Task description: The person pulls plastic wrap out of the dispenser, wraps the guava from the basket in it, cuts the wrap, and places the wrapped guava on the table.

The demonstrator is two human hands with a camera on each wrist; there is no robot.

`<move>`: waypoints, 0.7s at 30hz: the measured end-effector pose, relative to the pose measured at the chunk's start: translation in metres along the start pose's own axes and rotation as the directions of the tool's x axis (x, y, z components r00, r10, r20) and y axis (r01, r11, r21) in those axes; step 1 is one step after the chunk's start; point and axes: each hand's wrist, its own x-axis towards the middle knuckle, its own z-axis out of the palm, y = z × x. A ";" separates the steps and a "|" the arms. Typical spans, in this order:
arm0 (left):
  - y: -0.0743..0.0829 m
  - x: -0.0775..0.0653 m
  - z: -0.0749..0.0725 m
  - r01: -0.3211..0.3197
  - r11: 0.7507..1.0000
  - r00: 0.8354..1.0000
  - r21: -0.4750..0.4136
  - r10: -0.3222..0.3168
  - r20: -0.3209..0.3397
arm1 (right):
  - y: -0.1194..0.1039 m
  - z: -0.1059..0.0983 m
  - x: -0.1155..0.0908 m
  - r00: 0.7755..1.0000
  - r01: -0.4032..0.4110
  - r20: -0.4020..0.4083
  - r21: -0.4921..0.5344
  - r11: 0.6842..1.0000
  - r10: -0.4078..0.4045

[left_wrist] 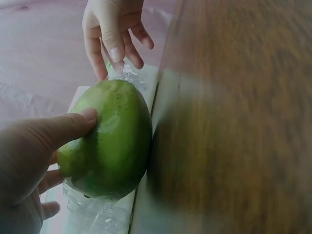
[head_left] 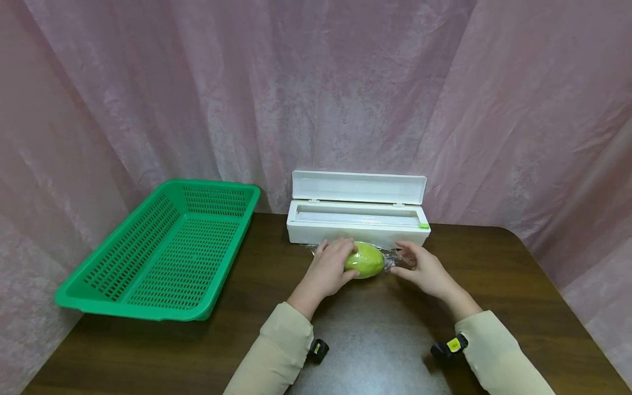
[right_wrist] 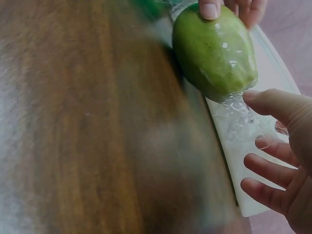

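Observation:
A green mango [head_left: 367,260] wrapped in clear cling film lies just in front of the white film dispenser. My left hand [head_left: 330,268] grips its left end, thumb on the near side and fingers behind, as the left wrist view also shows. Loose film [left_wrist: 95,212] bunches out at that end. At the other end the film [right_wrist: 237,114] is gathered into a crumpled tail. My right hand [head_left: 427,270] is at this tail, its thumb tip right at the film and its fingers spread and relaxed.
The white cling film dispenser [head_left: 359,233] stands with its lid raised, a film roll inside and a green piece at its right end. At the left sits a green slatted plastic basket [head_left: 229,260]. Pink curtains [head_left: 360,82] hang behind the brown wooden table [head_left: 498,274].

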 end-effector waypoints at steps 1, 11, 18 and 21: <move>0.000 0.000 0.000 0.001 1.000 1.000 0.006 -0.001 0.005 | 0.000 0.001 -0.001 1.000 0.004 -0.002 -0.007 1.000 -0.004; 0.002 0.000 -0.001 -0.004 0.997 0.999 0.081 0.001 0.036 | 0.000 0.009 -0.001 0.998 0.055 0.020 -0.039 0.998 -0.054; 0.003 0.000 0.001 -0.004 0.996 0.999 0.092 0.001 0.033 | -0.001 0.012 0.002 0.998 0.009 0.070 -0.035 0.999 -0.007; 0.002 0.001 0.002 -0.007 0.995 1.000 0.097 0.004 0.029 | -0.001 0.013 0.003 0.997 -0.021 0.073 -0.039 0.999 0.024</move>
